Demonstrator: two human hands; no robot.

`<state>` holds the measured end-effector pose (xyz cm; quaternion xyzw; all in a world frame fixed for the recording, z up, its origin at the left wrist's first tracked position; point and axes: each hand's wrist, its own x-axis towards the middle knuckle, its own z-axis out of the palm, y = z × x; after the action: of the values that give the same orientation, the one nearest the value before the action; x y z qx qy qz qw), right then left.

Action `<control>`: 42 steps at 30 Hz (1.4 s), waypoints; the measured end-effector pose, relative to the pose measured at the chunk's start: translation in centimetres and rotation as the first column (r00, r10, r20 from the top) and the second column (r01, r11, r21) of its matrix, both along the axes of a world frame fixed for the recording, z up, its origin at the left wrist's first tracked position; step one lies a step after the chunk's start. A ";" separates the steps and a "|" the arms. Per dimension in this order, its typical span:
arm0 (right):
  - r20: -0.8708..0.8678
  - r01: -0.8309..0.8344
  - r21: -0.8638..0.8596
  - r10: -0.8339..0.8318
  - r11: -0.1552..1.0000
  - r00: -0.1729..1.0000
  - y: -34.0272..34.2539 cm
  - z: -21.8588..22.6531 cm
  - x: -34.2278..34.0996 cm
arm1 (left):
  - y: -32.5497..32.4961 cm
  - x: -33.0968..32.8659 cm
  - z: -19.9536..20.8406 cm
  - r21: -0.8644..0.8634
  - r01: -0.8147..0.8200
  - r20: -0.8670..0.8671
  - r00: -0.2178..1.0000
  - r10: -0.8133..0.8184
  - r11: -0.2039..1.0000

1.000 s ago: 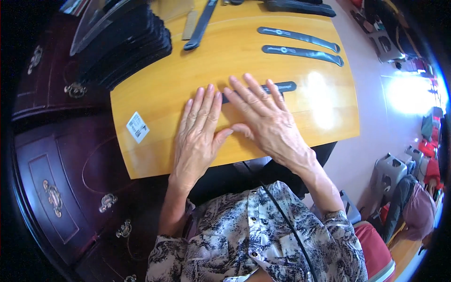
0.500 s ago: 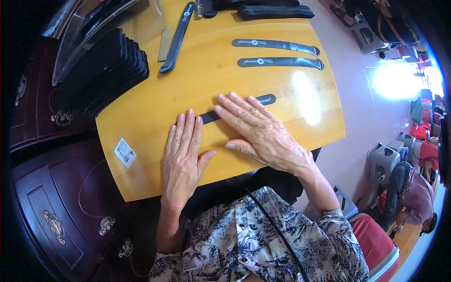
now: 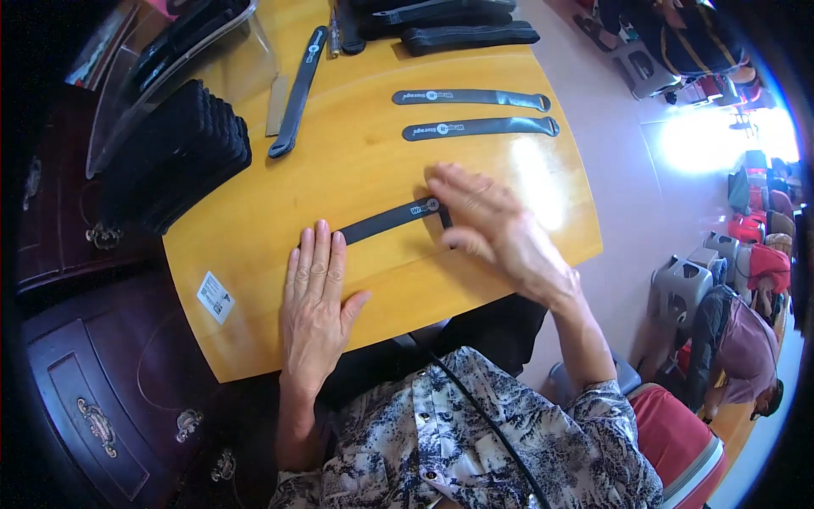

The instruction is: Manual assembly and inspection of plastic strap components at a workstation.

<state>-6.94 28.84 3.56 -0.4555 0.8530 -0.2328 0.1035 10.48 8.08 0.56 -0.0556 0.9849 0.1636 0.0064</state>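
A black strap (image 3: 386,222) with pale lettering lies slanting across the near half of the yellow tabletop. My left hand (image 3: 314,305) rests flat over its left end, fingers straight and side by side. Over at the right end, my right hand (image 3: 500,216) is slightly blurred, its fingers together and its thumb apart below them. The strap's right end bends toward me there and runs to the thumb; the exact grip is partly hidden. Two similar straps with looped ends, an upper strap (image 3: 471,98) and a lower strap (image 3: 479,128), lie beyond my right hand.
A pile of black straps (image 3: 182,153) stands at the left, near a clear plastic bin (image 3: 110,136). Another strap (image 3: 298,93) lies upright at the back. Black bundles (image 3: 471,37) sit along the far edge. A white label (image 3: 215,297) is on the table's left side.
My right hand has lifted off its flat position, and the strap's right end is now bent toward me. My left hand stays flat on the left end. The whole view has shifted slightly.
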 end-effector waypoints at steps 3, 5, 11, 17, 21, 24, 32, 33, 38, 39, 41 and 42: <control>-0.229 0.176 -0.097 -0.194 0.980 0.954 0.5 0.5 -3.3 | -0.1 0.4 0.0 0.000 -0.006 -0.001 1.000 0.006 1.000; -0.324 0.242 -0.029 -0.238 0.970 0.916 0.4 0.8 -5.2 | 0.0 0.5 -0.1 0.002 -0.010 -0.013 1.000 0.010 1.000; -0.413 0.233 0.017 -0.205 0.972 0.887 0.7 -0.8 -6.6 | 0.1 0.3 0.3 -0.004 0.007 -0.002 1.000 -0.007 1.000; -0.344 0.202 0.079 -0.163 0.976 0.925 1.5 -0.4 -6.8 | 0.0 0.0 0.4 0.019 0.021 -0.048 0.999 -0.020 1.000; -0.228 0.214 0.094 -0.188 0.972 0.955 2.4 4.6 -3.7 | -0.3 0.5 0.6 0.144 -0.058 -0.134 0.988 0.077 0.988; -0.031 0.324 -0.075 -0.327 0.943 0.944 4.2 6.3 -0.5 | 0.1 0.8 1.3 0.235 -0.094 -0.223 0.964 0.148 0.967; 0.956 0.791 -0.268 0.050 0.550 0.289 3.2 2.8 4.9 | 6.6 0.9 2.2 0.997 0.019 -0.035 0.975 0.220 0.073; 0.965 0.797 -0.242 0.055 0.553 0.255 2.6 2.4 5.3 | 6.7 0.9 2.0 0.992 -0.035 0.064 0.964 0.259 -0.117; 0.977 0.813 -0.168 -0.015 0.558 0.212 1.3 0.8 6.3 | 5.4 1.8 1.6 0.970 -0.166 0.218 0.918 0.331 -0.177; 0.980 0.787 -0.166 0.010 0.594 0.199 1.2 0.4 6.4 | 5.2 2.1 1.4 0.969 -0.174 0.225 0.913 0.340 -0.175; 0.983 0.758 -0.162 0.037 0.632 0.180 1.0 -0.4 6.4 | 4.2 2.9 1.1 0.975 -0.206 0.221 0.888 0.403 -0.080; 0.982 0.782 -0.161 0.022 0.602 0.185 1.0 -0.6 6.2 | 3.7 2.9 1.1 0.975 -0.216 0.216 0.865 0.454 -0.053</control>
<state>-0.77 29.87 2.94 0.0215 0.5704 -0.7484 0.3378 13.39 11.82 1.65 -0.2607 0.5476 0.7907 -0.0837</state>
